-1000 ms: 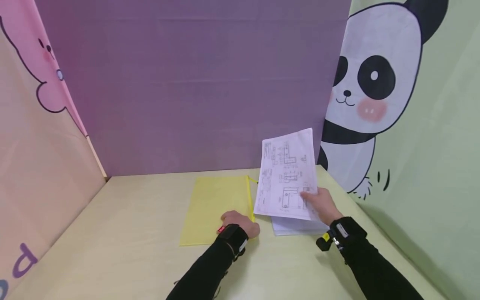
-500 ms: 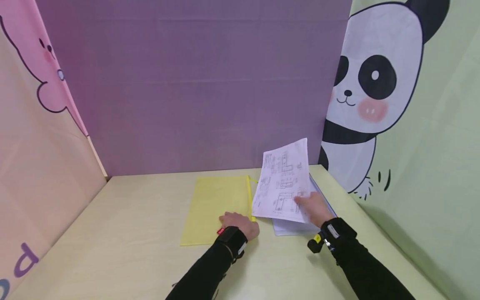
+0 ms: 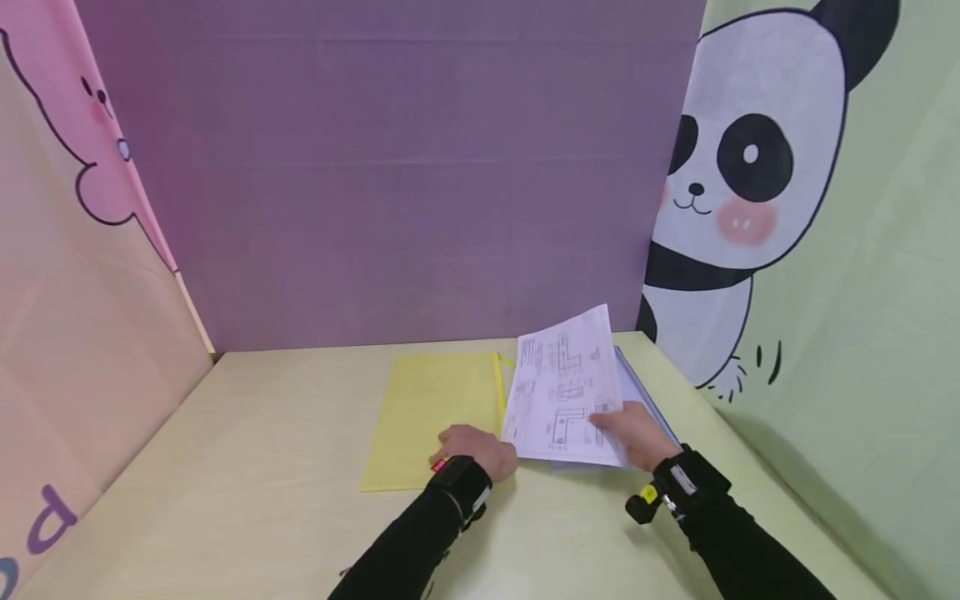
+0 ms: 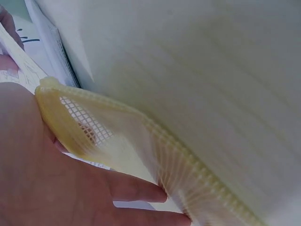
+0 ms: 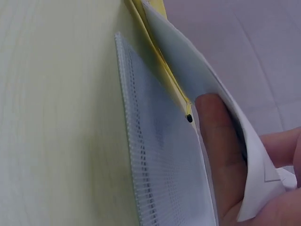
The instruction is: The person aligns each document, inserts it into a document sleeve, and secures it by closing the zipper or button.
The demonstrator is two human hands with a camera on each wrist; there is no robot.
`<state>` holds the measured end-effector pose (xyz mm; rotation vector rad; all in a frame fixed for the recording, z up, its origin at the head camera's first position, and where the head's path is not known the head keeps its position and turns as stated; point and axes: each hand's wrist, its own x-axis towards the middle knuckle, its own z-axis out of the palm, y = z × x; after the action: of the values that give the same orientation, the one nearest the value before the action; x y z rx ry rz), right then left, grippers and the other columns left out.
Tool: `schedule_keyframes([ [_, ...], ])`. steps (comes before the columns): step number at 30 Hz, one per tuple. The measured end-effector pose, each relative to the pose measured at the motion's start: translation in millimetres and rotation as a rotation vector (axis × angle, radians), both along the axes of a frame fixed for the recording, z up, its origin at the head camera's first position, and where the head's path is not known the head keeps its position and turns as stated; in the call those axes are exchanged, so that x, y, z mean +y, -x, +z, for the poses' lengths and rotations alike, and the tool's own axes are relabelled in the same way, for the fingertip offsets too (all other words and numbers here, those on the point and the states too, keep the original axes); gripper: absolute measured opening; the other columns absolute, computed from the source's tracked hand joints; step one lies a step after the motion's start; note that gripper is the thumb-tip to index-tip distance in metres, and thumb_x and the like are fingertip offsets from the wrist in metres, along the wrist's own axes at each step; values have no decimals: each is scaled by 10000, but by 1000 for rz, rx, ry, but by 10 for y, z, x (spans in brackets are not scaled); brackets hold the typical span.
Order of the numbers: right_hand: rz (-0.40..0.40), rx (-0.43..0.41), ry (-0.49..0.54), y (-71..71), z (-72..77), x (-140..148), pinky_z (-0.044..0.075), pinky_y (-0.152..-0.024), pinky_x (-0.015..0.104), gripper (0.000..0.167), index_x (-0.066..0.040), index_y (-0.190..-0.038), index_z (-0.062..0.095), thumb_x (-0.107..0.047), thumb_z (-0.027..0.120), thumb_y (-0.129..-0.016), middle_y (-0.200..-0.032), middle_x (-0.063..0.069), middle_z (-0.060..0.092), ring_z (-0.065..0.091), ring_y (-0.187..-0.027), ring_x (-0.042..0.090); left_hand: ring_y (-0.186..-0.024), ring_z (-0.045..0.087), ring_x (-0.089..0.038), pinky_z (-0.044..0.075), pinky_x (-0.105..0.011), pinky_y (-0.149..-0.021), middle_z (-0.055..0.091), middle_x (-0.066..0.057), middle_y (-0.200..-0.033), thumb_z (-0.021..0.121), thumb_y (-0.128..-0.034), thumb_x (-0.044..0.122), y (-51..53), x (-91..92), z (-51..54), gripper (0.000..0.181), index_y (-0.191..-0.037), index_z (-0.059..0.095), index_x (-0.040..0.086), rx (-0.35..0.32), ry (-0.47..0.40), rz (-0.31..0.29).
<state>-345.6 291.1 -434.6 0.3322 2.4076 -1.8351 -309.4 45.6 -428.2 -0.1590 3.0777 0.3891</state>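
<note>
A yellow mesh zip pouch point(image 3: 431, 400) lies flat on the table, its zipper side facing right. My left hand point(image 3: 477, 451) holds it near its right-hand edge; in the left wrist view the pouch's edge point(image 4: 155, 129) bulges up, with two fingers against the mesh. My right hand point(image 3: 636, 433) pinches paper sheets point(image 3: 555, 375) printed with technical drawings, thumb on top and fingers underneath. The paper's left edge reaches the yellow pouch's zipper side. Under the paper lies a pale mesh pouch point(image 5: 155, 141) with a blue edge, mostly covered in the head view.
A light wooden table point(image 3: 262, 450) carries everything. A purple panel point(image 3: 375, 183) stands along its back, with printed curtains at both sides, one showing a panda point(image 3: 750, 183). Both wrists wear black straps with devices.
My right hand has lowered the paper sheets and drawn them slightly left, towards the yellow pouch. The pale pouch's blue edge has come into view. My left hand has stayed almost in place.
</note>
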Motion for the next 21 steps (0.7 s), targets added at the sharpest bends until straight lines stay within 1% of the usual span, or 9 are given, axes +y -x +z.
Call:
schedule_keyframes([
  [2, 13, 2, 26, -34, -12, 8, 569, -757, 364, 482, 49, -1431, 457, -107, 618, -1004, -1240, 221, 639, 692, -928, 271, -910, 483, -346, 491, -604, -741, 546, -259, -1068, 522, -899, 421, -3, 5, -12, 571, -1049, 657, -113, 12, -16, 15],
  [3, 26, 4, 41, -49, -17, 10, 574, -755, 371, 472, 56, -1424, 461, -100, 614, -1005, -1220, 218, 649, 697, -918, 269, -908, 484, -347, 490, -604, -744, 542, -253, -1048, 536, -893, 424, -5, 8, -13, 573, -1043, 647, -117, 17, -22, 27],
  [6, 66, 11, 86, -84, -23, 0, 584, -758, 389, 452, 57, -1417, 476, -73, 603, -1004, -1184, 197, 670, 706, -905, 265, -1010, 552, -394, 484, -641, -809, 567, -286, -1157, 571, -890, 445, -5, 27, -22, 635, -1137, 616, -138, 27, -26, 66],
  [9, 99, 12, 112, -104, -17, -12, 589, -764, 402, 448, 55, -1421, 479, -74, 599, -1009, -1171, 186, 683, 712, -910, 270, -1079, 575, -411, 470, -648, -851, 545, -315, -1291, 584, -882, 459, 14, 44, -53, 703, -1252, 576, -139, 31, -29, 103],
  [12, 100, -2, 114, -102, -1, -14, 591, -762, 402, 441, 48, -1415, 490, -77, 604, -1008, -1157, 175, 693, 715, -906, 270, -1091, 561, -395, 465, -641, -848, 544, -305, -1294, 594, -857, 434, 40, 56, -80, 692, -1271, 578, -121, 37, -40, 123],
  [13, 100, -10, 110, -93, 4, -12, 591, -761, 400, 443, 48, -1414, 488, -81, 606, -1008, -1155, 173, 694, 716, -905, 270, -1098, 549, -387, 466, -636, -844, 548, -291, -1283, 591, -854, 430, 45, 60, -89, 681, -1276, 585, -104, 34, -39, 126],
  [15, 92, -28, 106, -71, 21, -10, 591, -761, 396, 448, 43, -1412, 488, -80, 618, -1001, -1154, 174, 694, 716, -903, 271, -1165, 529, -392, 462, -651, -863, 549, -276, -1310, 587, -857, 419, 60, 70, -104, 667, -1302, 591, -78, 31, -34, 126],
  [17, 90, -43, 104, -42, 37, -8, 589, -766, 390, 464, 40, -1415, 481, -72, 630, -991, -1165, 178, 688, 715, -908, 273, -1256, 495, -408, 452, -676, -893, 535, -265, -1373, 573, -870, 413, 63, 81, -110, 663, -1346, 586, -50, 23, -21, 121],
  [21, 90, -62, 104, 7, 70, -6, 585, -773, 380, 486, 46, -1417, 469, -53, 645, -975, -1181, 191, 674, 709, -917, 280, -1355, 444, -433, 427, -704, -954, 485, -253, -1475, 538, -900, 403, 58, 107, -107, 671, -1422, 547, -18, 11, 4, 113],
])
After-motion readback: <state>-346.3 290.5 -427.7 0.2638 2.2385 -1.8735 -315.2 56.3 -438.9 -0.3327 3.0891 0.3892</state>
